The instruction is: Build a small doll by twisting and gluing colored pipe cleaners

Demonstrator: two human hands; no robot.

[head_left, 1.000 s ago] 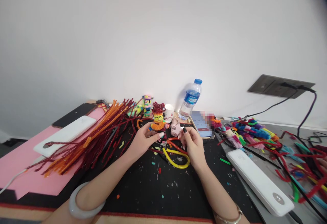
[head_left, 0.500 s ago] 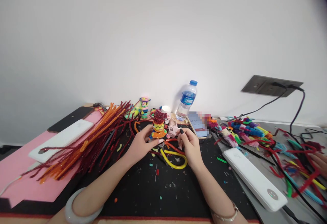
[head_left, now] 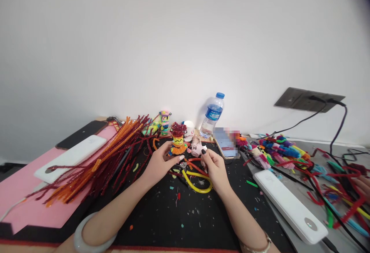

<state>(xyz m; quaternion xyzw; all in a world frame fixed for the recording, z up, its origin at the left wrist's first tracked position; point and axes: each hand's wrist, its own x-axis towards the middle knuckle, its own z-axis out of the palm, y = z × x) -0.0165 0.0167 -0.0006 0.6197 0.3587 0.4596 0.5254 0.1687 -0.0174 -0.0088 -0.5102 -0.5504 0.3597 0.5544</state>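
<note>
My left hand (head_left: 159,163) is curled round the base of a small pipe-cleaner doll (head_left: 178,140) with a dark red hat, yellow face and orange skirt, standing upright on the black mat (head_left: 162,214). My right hand (head_left: 213,167) sits just to its right with fingers pinched together near a red pipe cleaner (head_left: 196,165); what they pinch is too small to make out. A bent yellow pipe cleaner (head_left: 196,183) lies under the right hand. A small pink figure (head_left: 197,147) stands behind the hands.
A heap of red and orange pipe cleaners (head_left: 98,160) lies left, with a white power bank (head_left: 71,157) on pink paper. A water bottle (head_left: 211,116), phone (head_left: 226,145), another doll (head_left: 164,121), white power bank (head_left: 290,206) and coloured pipe cleaners (head_left: 289,151) sit right. Another person's hand (head_left: 362,185) shows far right.
The view has shifted slightly. Both hands have stayed at the doll, and the right hand has closed in a little toward the red pipe cleaner.
</note>
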